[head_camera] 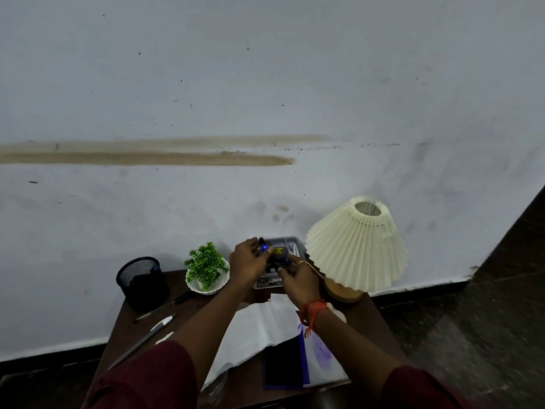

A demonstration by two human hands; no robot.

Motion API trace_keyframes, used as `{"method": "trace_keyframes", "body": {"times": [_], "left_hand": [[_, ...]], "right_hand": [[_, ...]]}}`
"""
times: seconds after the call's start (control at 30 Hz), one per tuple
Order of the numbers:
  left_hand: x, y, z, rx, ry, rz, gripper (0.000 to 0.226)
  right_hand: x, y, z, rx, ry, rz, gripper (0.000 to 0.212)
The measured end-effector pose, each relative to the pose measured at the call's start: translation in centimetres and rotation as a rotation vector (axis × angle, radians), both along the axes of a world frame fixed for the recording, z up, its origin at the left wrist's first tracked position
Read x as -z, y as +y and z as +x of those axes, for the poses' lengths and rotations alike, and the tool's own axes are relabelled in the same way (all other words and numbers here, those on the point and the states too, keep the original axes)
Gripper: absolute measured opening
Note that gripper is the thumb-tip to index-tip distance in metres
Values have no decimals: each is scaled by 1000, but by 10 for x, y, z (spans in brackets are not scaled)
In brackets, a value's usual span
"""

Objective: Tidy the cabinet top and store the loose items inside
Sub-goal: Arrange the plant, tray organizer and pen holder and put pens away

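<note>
The left hand (249, 259) grips a dark marker (263, 246) with a blue band, fingers and thumb curled round it, just above the near-left corner of a grey compartment tray (280, 239). The right hand (298, 276) has its fingers bent over the front of the tray. Something small and dark sits at its fingertips, but the blur there is too heavy to tell whether they pinch it.

Both hands cover most of the tray, so only its far rim and a few dividers show, and its contents read as dark and yellowish smudges. The forearms cross over the papers (259, 326) and hide part of them. The cabinet's front is cut off by the lower edge.

Both arms reach forward from maroon sleeves, backs of the hands up, close together over the tray. The right wrist wears an orange thread and one finger a ring.

The tray stands at the back of the dark brown cabinet top (132, 338), against the wall, between a small green plant (206, 267) in a white bowl and a pleated cream lamp (354, 243). A black mesh cup (141, 278) stands at the back left, with a black pen (165, 305) and a white-capped pen (160, 322) lying loose in front of it. A dark flat slab (283, 361) lies on the papers near the front edge.
</note>
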State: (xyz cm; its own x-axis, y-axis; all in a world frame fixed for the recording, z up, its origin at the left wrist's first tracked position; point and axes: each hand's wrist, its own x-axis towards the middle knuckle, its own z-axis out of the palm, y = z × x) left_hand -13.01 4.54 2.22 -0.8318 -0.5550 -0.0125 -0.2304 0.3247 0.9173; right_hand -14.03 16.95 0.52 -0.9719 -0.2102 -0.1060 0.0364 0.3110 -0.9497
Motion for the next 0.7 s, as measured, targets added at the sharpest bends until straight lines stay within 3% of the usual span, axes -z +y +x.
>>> {"method": "trace_keyframes", "body": {"times": [0.37,0.7], "left_hand": [[-3,8,0,-165,61,-143,20],[-17,4,19,-159,139,-165,20]], "right_hand": [[-1,-2,3,-1,60,12,40],[-15,-2,12,111,175,104,27]]}}
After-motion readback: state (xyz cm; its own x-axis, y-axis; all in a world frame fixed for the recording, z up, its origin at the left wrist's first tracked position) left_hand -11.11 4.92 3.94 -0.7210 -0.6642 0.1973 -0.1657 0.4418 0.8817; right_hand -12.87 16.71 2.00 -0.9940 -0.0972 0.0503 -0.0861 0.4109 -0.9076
